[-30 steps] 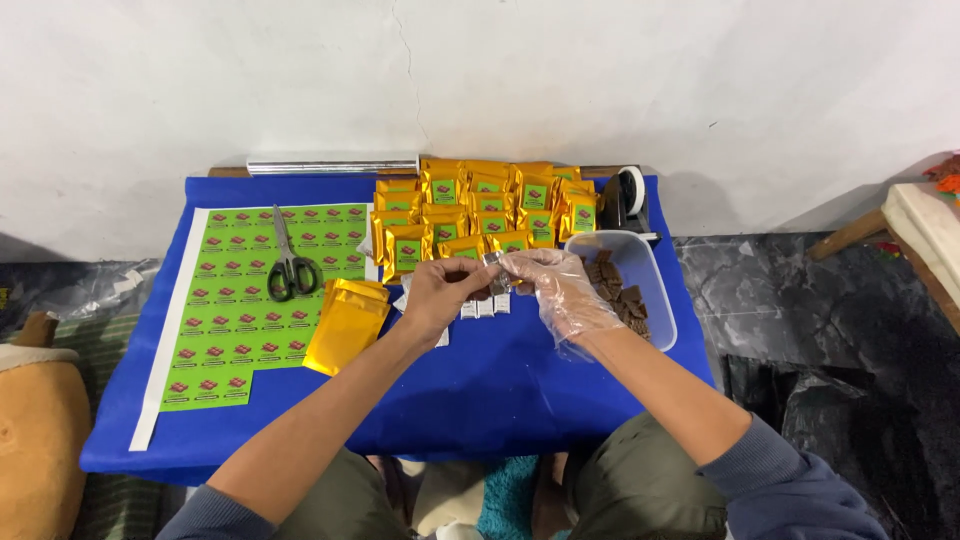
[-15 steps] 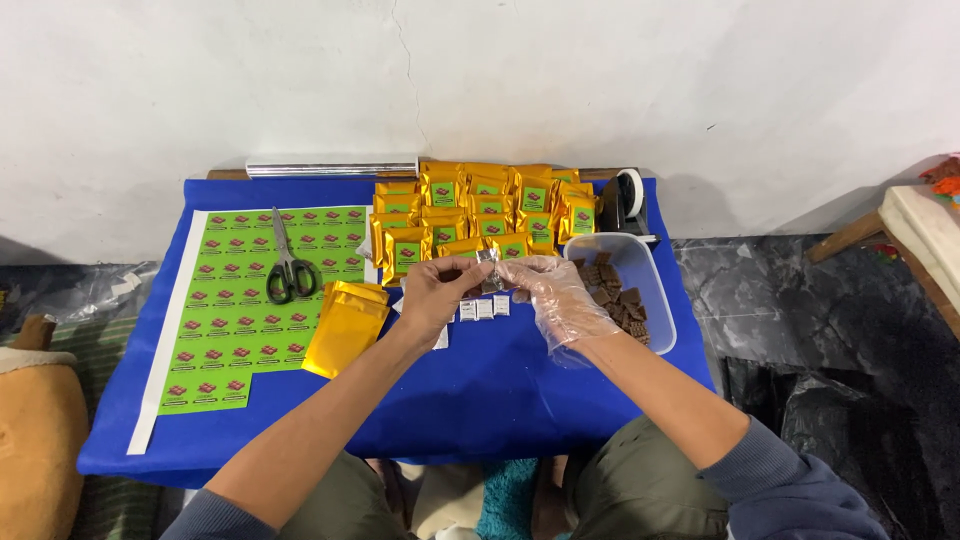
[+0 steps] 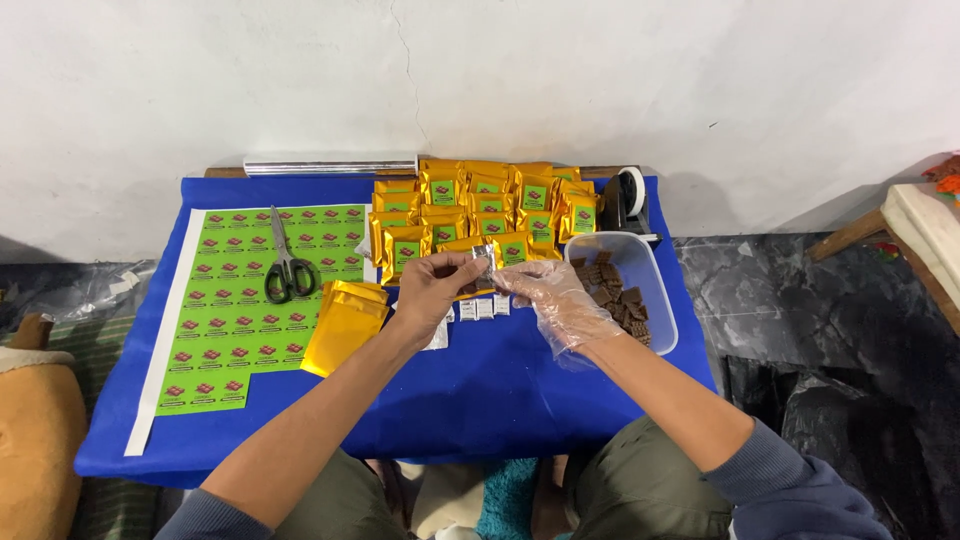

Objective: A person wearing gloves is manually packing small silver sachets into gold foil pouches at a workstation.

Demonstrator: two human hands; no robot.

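My left hand (image 3: 432, 288) is bare and pinches a small silvery foil-wrapped piece (image 3: 484, 260) above the blue cloth (image 3: 480, 400). My right hand (image 3: 552, 297), in a clear plastic glove, holds the same piece from the right side. Just below the hands lie several small white packets (image 3: 482, 308) in a row. Several filled gold pouches with green labels (image 3: 478, 210) are stacked behind the hands. A clear tub of brown pieces (image 3: 628, 292) sits right beside my gloved hand.
A stack of flat gold pouches (image 3: 345, 322) lies left of my left hand. Black scissors (image 3: 287, 275) rest on a green sticker sheet (image 3: 245, 300). A foil roll (image 3: 330, 165) and a tape dispenser (image 3: 628, 198) stand by the wall. Dark floor surrounds the low table.
Both hands stay together over the cloth; the fingers have shifted slightly on the small foil piece. Nothing else has moved.
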